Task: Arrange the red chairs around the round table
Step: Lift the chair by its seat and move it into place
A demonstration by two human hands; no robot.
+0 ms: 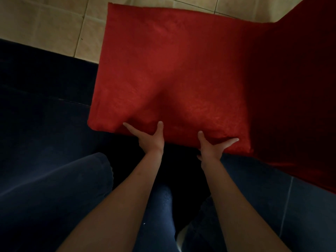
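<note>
A red fabric-covered chair (172,70) fills the middle of the view, seen from above, with its backrest rising at the right (294,88). My left hand (151,140) grips the near edge of the seat, thumb and forefinger spread on top and the other fingers hidden under the edge. My right hand (212,145) holds the same edge a little to the right in the same way. The chair's legs are hidden under the seat.
A dark blue cloth-covered surface (40,110) lies close against the chair's left side; I cannot tell if it is the table. Beige floor tiles (45,24) show at the top left. My legs in dark blue trousers (156,215) stand below the hands.
</note>
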